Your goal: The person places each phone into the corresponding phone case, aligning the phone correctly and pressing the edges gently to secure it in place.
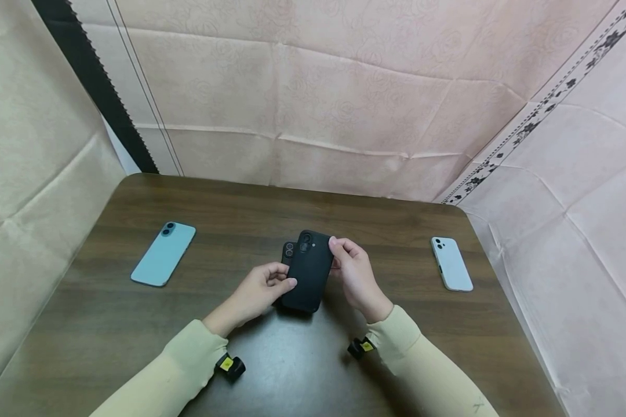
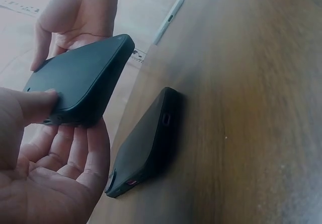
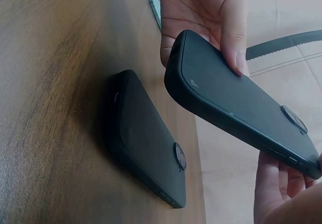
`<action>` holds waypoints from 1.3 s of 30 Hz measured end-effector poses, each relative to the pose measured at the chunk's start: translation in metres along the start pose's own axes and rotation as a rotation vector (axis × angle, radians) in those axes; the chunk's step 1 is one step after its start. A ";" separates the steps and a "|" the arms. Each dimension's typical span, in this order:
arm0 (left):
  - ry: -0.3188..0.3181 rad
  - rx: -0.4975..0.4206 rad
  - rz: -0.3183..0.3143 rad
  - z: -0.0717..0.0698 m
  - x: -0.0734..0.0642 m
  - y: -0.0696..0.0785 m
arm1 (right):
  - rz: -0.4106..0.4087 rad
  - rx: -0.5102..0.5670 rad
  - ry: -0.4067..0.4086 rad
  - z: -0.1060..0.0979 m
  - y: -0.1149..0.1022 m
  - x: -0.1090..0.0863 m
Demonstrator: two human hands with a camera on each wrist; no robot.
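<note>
Both hands hold a black phone (image 1: 308, 272) above the table, its camera side facing up. My left hand (image 1: 261, 292) grips its left edge, thumb on the back and fingers underneath, as the left wrist view shows. At the upper right edge, my right hand (image 1: 356, 278) pinches it between thumb and fingers. A second black phone (image 3: 146, 138) lies camera side up on the wooden table below the held one. In the head view only its camera corner (image 1: 288, 250) shows clearly; the held phone covers most of the rest.
A light blue phone (image 1: 164, 255) lies back up on the table (image 1: 229, 214) at the left. At the right lies a smaller pale blue phone (image 1: 452, 264), also back up. Patterned cloth (image 1: 344, 104) hangs behind the table's far edge and along both sides.
</note>
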State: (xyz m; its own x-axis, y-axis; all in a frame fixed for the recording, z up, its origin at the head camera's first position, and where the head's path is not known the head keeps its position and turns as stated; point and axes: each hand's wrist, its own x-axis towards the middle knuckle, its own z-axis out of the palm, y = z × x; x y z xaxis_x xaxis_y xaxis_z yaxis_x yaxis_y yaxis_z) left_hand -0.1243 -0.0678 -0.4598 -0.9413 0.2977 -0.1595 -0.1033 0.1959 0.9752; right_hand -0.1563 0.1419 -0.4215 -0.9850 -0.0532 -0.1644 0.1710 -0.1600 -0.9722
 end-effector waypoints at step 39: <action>-0.066 0.041 -0.036 -0.002 -0.004 -0.004 | 0.016 0.037 0.031 -0.007 -0.004 0.005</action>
State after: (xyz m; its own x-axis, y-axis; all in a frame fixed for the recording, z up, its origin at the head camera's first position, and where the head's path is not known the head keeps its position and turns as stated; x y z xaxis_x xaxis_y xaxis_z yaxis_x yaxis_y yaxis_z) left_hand -0.1206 -0.0719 -0.4626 -0.9139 0.3504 -0.2051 -0.1217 0.2453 0.9618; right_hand -0.1621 0.1488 -0.4194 -0.9823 -0.0252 -0.1855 0.1869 -0.1962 -0.9626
